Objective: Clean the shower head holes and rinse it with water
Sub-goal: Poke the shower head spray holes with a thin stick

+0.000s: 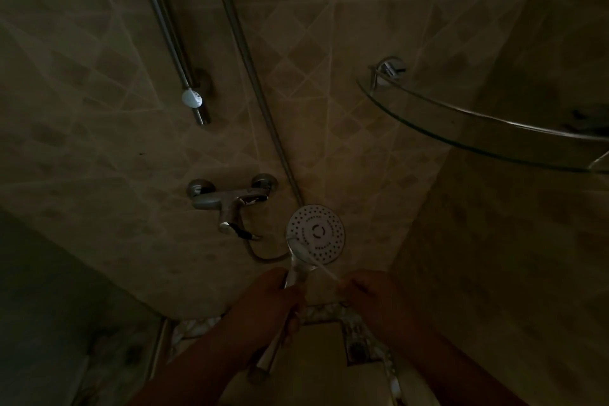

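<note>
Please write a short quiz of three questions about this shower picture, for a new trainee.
1. True or false: the left hand grips the handle of the shower head.
2. Where is the glass shelf? A) on the right, above the hands B) on the floor C) under the mixer tap
3. Fill in: the right hand holds a thin ___ that points at the shower head's face.

Key: 1 true; 2 A; 3 stick (a slim pale tool; its exact kind is unclear).

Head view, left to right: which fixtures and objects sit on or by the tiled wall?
Slide rail with white clip → mixer tap → shower head, its handle held in the left hand → glass corner shelf.
</note>
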